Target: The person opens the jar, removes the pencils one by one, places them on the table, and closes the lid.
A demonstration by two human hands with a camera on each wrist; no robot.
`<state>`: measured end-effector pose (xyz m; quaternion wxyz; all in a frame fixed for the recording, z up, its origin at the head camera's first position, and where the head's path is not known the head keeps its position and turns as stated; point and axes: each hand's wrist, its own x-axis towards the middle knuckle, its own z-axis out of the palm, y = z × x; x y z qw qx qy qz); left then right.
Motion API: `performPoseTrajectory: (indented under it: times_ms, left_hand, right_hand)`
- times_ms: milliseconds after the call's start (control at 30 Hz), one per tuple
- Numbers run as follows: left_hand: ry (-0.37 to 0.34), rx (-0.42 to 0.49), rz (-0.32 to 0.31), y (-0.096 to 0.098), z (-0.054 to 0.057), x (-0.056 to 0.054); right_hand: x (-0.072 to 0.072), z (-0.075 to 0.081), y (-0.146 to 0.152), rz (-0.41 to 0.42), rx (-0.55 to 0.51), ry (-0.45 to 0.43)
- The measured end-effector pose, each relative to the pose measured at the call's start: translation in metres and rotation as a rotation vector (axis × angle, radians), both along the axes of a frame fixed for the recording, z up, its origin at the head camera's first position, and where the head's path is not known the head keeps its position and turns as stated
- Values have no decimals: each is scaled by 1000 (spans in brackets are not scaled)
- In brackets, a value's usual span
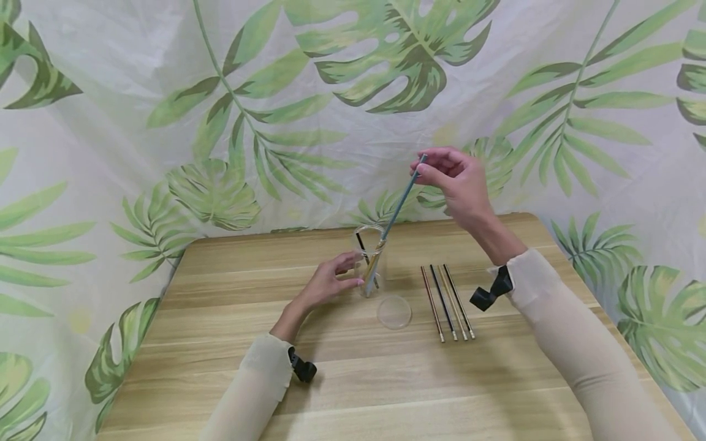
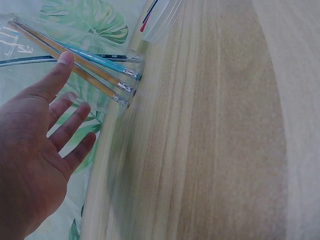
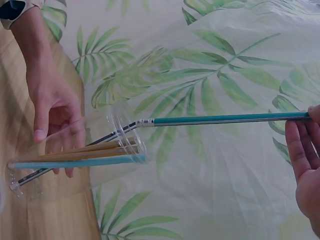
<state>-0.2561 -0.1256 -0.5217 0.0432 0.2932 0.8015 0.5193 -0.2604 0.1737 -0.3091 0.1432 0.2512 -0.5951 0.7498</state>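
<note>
My right hand [image 1: 458,184] pinches the top of a teal pencil [image 1: 402,205] between thumb and fingertips. That pencil slants down to the left, its metal-banded eraser end at the mouth of a clear plastic jar [image 3: 70,185]. Inside the upright jar lean several pencils: yellow ones [image 2: 92,84], a light blue one [image 3: 80,161] and a black one [image 1: 361,242]. At the jar's left side is my left hand [image 1: 325,283], thumb and loosely spread fingers close about the wall without a curled grip. Some of its fingers show through the clear plastic in the right wrist view.
A round clear lid [image 1: 394,312] lies on the wooden table [image 1: 220,343] just in front of the jar. To its right, several pencils [image 1: 448,303] lie side by side, eraser ends toward me. A leaf-print cloth [image 1: 309,122] hangs behind the table.
</note>
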Motion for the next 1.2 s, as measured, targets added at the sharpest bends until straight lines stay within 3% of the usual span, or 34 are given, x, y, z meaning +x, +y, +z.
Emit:
performPoseTrajectory:
  times_ms: [500,1033,1200]
  left_hand:
    - [-2,-25,16,0,-1,1]
    - [-7,-23,19,1,0,1]
    - [-6,-13,12,0,-1,0]
  right_hand:
    - [10,-5,40,6,-10,-5]
    - [14,-34,78,-39,154,-107]
    - [15,-47,91,-88,273,-183]
